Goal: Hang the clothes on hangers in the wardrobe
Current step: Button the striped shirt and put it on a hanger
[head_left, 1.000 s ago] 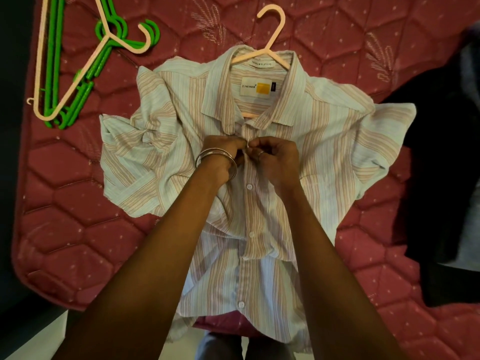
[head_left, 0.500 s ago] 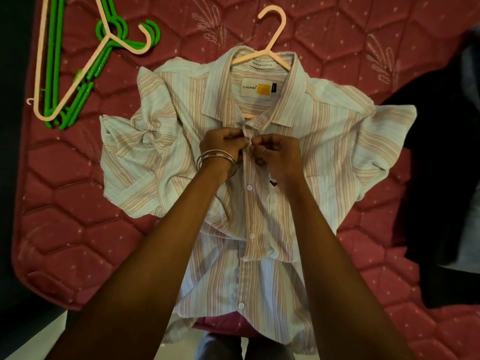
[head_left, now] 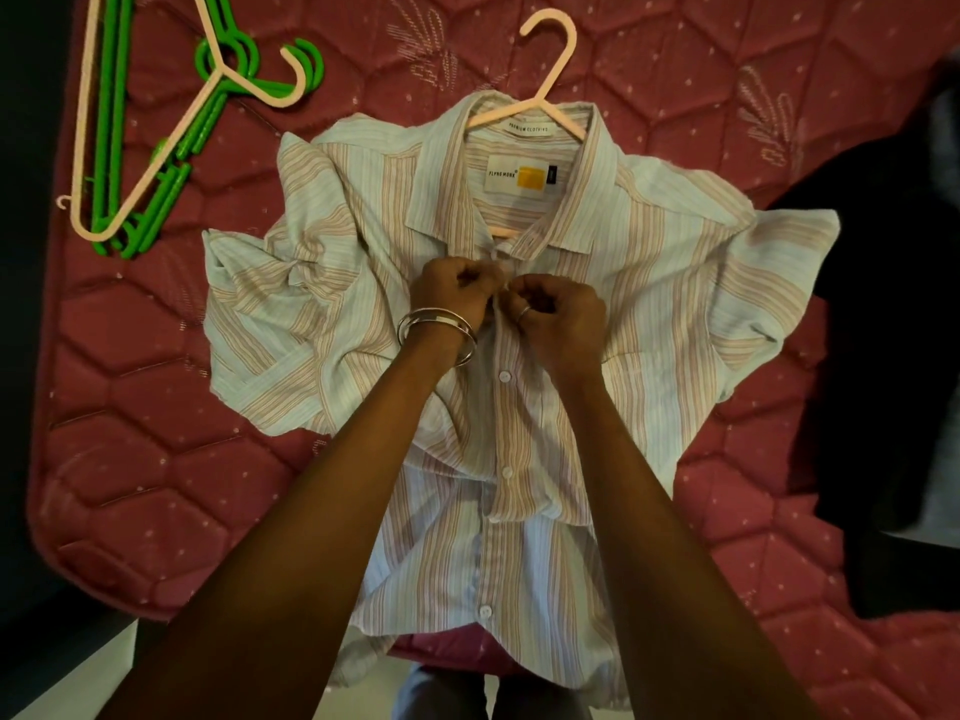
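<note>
Nearest the viewer, the two forearms reach over the shirt's hem, where the lower buttons sit fastened below the grip. Further up, the left hand and right hand meet at the placket, each with fingers curled in a tight pinch on the cloth just under the collar; the button between them is hidden by the fingertips, so whether it is through its hole I cannot tell. Bangles ring the left wrist.

Against a second ago, the hands have crept slightly up the placket toward the collar and turned their knuckles outward, while the shirt has not shifted. That suggests the top buttoning is underway or nearly finished, not that the garment is being lifted yet.

Beyond the grip, the pink hanger lies inside the collar, its hook pointing away on the red mattress. Far to the left of the hands lie spare hangers, green under pink. To the right, a dark garment waits.

Judging from this, the shirt is ready to be carried once the button holds; the wardrobe is not in view.
</note>
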`<act>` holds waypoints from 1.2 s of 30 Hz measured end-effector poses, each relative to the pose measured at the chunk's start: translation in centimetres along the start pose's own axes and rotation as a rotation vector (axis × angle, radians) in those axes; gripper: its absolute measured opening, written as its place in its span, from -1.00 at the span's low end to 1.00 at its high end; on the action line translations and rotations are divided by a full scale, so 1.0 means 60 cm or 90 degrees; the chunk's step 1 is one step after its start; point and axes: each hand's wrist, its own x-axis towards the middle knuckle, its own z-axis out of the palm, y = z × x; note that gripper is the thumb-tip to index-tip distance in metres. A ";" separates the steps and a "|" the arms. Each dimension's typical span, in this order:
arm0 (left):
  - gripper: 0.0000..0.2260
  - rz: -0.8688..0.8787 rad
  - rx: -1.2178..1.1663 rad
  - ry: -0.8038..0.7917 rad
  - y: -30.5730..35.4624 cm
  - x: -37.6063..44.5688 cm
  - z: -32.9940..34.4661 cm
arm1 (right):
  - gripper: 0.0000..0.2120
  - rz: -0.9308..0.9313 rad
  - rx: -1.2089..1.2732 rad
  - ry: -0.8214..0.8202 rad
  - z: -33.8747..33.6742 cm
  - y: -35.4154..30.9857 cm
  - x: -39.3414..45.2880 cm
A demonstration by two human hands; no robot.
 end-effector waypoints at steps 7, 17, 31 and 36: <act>-0.92 -0.024 -0.006 0.000 0.005 0.004 -0.006 | -0.88 -0.026 0.026 -0.113 -0.011 0.004 0.012; -0.92 -0.011 0.005 -0.013 0.004 0.007 -0.005 | -0.92 0.027 0.033 -0.114 -0.011 -0.003 0.017; -0.83 0.023 0.046 0.001 -0.001 0.003 -0.001 | -0.91 0.065 0.031 -0.165 -0.016 -0.009 0.027; -0.84 -0.023 -0.002 0.033 -0.003 0.004 -0.002 | -0.89 -0.012 -0.032 -0.079 -0.007 -0.012 0.012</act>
